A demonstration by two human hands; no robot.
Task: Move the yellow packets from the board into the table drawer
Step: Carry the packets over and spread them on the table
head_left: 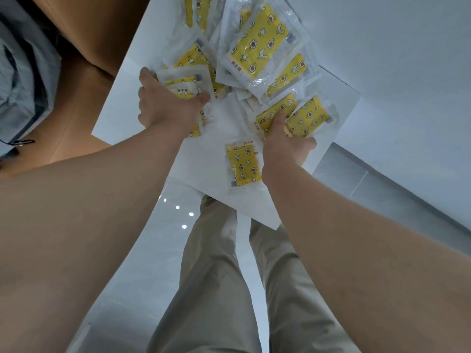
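Packets (260, 44), clear film over yellow star-and-moon print, cover the board (224, 123); left hand (165, 108) and right hand (285, 146) each pinch some.

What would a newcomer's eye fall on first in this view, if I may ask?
The heap of yellow packets printed with stars and moons, spread over the white board. Then the two bare hands in it: the left hand grips a packet at the heap's left edge, and the right hand pinches packets at its near right. One single packet lies apart on the board, nearer the person.
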